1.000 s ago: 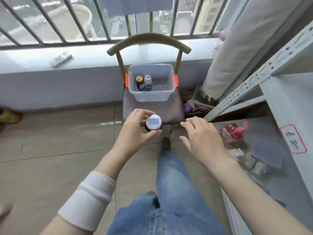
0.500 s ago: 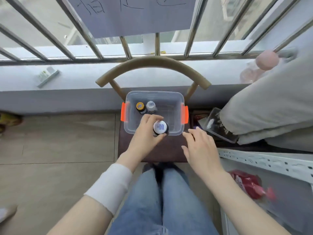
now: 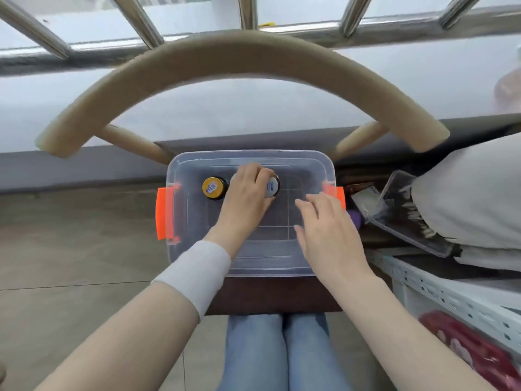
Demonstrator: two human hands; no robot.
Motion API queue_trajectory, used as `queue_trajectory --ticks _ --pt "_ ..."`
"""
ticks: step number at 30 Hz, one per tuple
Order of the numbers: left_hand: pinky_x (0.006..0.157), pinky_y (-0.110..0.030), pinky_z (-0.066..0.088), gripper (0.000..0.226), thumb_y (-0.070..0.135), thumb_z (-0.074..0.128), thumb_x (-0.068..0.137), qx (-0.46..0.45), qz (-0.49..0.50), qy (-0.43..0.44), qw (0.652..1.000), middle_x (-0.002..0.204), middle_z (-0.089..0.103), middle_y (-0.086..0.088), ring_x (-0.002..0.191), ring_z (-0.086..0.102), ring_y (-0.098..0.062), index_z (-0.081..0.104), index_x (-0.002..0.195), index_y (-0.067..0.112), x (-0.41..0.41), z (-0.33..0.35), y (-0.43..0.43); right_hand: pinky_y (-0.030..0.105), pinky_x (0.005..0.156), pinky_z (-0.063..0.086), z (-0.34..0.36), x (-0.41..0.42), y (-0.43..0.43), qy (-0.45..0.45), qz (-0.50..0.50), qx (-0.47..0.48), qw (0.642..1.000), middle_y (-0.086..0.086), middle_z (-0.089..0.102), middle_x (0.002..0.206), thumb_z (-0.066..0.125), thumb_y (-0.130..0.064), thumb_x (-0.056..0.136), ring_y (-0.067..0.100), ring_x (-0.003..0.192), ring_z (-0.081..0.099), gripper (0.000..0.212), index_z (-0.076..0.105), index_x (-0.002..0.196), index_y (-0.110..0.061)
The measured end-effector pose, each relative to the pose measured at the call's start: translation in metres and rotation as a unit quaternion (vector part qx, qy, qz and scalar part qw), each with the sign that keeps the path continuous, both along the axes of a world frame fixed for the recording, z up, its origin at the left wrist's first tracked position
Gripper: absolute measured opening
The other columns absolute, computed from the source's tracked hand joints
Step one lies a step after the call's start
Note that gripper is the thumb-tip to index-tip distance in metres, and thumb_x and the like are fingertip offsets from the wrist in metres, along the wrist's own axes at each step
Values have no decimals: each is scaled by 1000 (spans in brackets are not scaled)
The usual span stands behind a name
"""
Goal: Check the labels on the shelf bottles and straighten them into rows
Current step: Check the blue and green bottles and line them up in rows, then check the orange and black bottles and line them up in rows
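— Where are we?
— A home, we think: a curved-backed wooden chair (image 3: pixel 242 56) under a metal-barred window (image 3: pixel 247 9), a beige tiled floor (image 3: pixel 70 249), and a white perforated metal shelf rack (image 3: pixel 451 297) beside folded grey fabric (image 3: pixel 473 198).

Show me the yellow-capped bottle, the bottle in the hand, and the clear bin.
yellow-capped bottle (image 3: pixel 214 188): head view, on the top of its cap.
white-capped bottle (image 3: pixel 272 188): head view, on the visible part of its cap.
clear bin (image 3: pixel 296 154): head view, on its far rim.
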State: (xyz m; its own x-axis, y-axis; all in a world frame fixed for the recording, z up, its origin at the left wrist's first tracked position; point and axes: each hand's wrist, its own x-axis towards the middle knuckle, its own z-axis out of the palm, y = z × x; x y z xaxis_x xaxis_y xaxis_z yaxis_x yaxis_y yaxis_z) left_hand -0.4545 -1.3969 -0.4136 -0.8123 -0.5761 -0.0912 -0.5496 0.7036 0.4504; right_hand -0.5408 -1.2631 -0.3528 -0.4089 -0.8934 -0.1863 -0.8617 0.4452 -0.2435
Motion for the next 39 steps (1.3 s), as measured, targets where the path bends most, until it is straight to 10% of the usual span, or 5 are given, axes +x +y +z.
queue_trajectory --ticks 8,15,23,39 --pt "66 -40 51 48 2 84 52 -21 -28 -26 999 91 61 -20 78 60 -38 62 95 0 -1 -14 -2 43 90 49 -19 0 -10 16 6 -4 1000 18 65 101 80 -13 64 37 99 62 46 64 105 0" --pt "61 -35 48 48 11 88 48 -65 -57 -81 993 84 62 -17 71 60 -35 63 87 2 15 50 4 42 71 54 19 2 7 -22 -23 -19 999 22 63 92 79 -7 62 40 87 61 41 63 99 3" --pt "89 -40 38 45 34 60 87 -91 -165 -273 943 125 49 -14 118 43 -32 45 122 9 54 192 61 46 74 48 136 44 82 17 -85 9 996 22 60 101 69 -11 76 41 94 56 34 60 107 2" --pt "87 -40 42 39 35 57 86 -129 -450 -178 866 120 56 -8 113 52 -31 49 118 15 122 361 307 40 94 37 307 202 366 30 -391 73 917 12 52 123 55 -31 88 32 116 45 42 49 124 -11"
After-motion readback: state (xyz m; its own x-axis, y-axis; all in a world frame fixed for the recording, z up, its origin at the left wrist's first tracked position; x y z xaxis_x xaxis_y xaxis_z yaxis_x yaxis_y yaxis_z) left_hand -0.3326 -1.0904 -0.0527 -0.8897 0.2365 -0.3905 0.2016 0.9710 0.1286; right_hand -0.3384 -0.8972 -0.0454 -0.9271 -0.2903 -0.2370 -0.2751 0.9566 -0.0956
